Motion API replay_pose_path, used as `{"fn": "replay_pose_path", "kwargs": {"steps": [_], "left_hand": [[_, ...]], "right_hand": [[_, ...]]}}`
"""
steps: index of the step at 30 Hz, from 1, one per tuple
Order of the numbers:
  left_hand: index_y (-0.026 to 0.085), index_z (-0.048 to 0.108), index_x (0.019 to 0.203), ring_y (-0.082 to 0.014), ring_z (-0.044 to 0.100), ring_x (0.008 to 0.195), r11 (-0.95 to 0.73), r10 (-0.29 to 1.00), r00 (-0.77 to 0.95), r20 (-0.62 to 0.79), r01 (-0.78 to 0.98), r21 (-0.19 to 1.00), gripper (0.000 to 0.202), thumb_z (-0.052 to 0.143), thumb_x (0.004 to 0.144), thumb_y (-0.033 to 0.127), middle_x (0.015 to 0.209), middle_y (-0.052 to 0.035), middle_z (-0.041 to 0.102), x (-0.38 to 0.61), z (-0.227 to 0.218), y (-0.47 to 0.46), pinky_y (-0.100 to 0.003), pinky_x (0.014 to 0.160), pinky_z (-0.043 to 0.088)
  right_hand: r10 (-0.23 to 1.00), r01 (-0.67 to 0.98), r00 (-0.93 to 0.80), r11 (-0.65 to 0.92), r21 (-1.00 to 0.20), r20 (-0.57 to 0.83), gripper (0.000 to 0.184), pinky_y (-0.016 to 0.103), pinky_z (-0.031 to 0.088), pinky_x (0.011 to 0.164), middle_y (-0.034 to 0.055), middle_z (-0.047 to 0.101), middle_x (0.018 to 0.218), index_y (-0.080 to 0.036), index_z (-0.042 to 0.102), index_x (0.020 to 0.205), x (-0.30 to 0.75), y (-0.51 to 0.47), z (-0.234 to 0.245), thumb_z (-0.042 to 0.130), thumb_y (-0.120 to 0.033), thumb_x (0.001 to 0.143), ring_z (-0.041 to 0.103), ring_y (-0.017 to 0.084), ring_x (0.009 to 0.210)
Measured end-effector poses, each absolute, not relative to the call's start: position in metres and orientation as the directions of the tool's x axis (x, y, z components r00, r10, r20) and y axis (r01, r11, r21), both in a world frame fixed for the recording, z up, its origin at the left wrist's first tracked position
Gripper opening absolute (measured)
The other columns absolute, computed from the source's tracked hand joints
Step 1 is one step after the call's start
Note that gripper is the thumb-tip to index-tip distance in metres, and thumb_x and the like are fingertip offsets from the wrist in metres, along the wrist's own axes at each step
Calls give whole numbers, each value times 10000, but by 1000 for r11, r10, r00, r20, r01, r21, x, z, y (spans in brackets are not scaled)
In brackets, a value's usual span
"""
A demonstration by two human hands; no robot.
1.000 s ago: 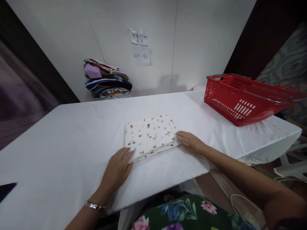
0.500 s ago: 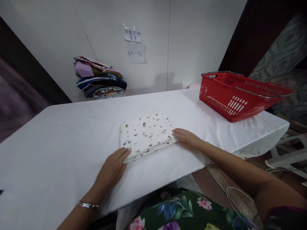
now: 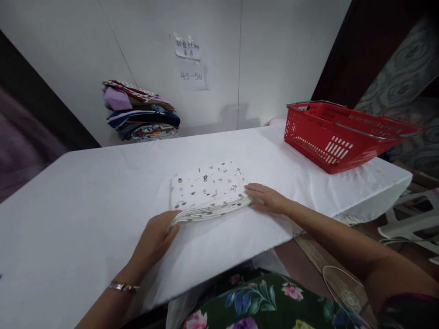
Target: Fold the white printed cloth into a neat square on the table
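A folded white cloth (image 3: 209, 185) printed with small grey and olive motifs lies on the white-covered table in front of me. Its stacked layers show along the near edge, which is raised a little at the left. My left hand (image 3: 158, 233) grips the near left corner, fingers over the top and thumb at the front. At the near right corner, my right hand (image 3: 266, 198) has its fingers on top and its thumb low against the edge, holding the cloth there. The fingertips of the left hand are partly hidden by the cloth.
A red plastic basket (image 3: 338, 141) with metal handles stands at the table's right end. Several folded fabrics form a pile (image 3: 142, 112) at the back left by the wall. Paper signs (image 3: 191, 75) hang on the wall. The table (image 3: 103, 196) ends close before my body.
My left hand has shifted slightly left and taken hold of the cloth's near left corner. That near edge has risen and shows more layers. The right hand has stayed nearly in place.
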State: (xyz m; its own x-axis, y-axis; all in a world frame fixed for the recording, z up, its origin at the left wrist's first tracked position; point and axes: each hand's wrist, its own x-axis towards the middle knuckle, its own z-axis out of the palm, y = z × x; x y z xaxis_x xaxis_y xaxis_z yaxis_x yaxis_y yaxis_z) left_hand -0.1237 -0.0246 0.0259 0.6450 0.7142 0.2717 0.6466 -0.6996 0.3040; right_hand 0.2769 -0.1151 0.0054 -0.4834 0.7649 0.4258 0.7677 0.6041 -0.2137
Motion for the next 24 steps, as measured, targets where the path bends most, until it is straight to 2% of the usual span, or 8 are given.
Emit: {"fn": "replay_pose_path", "kwargs": {"steps": [7,11,16,19,24], "left_hand": [[207,591,1138,-218,591,1031,-671,741,607,285,674,309,383,391,854,370,1135,-46,642,-120,30,-24,-330,894,456],[200,576,1159,-215,577,1047,-657,753,608,253,671,345,392,378,864,366,1160,-52,630,-120,32,-24,-335,902,446],[200,587,1133,-215,587,1007,-598,799,561,219,699,393,405,363,868,408,1135,-50,640,-115,42,-24,-305,848,457],[213,600,1102,-204,601,946,-576,815,536,221,710,405,389,366,869,419,1073,-34,662,-111,49,-23,-282,796,462],[219,603,1088,-190,600,849,-549,833,514,204,723,420,374,364,873,412,981,-27,674,-108,57,-23,-282,740,454]], "right_hand": [[779,789,-476,583,-192,407,583,436,354,1038,108,403,1394,-207,323,1374,273,-113,6,540,-351,853,337,222,1300],[812,842,-430,518,-149,396,586,461,357,1006,122,390,1404,-200,344,1365,266,-114,5,545,-376,844,309,253,1313],[837,883,-406,462,-77,367,613,484,297,1015,129,386,1409,-184,340,1368,249,-114,9,552,-402,836,270,271,1329],[840,891,-399,450,-61,368,614,489,278,1022,128,416,1390,-187,324,1378,240,-111,10,545,-386,841,296,267,1317],[830,885,-394,458,-80,394,542,492,316,996,109,477,1341,-211,338,1368,239,-107,9,509,-308,863,362,266,1279]]}}
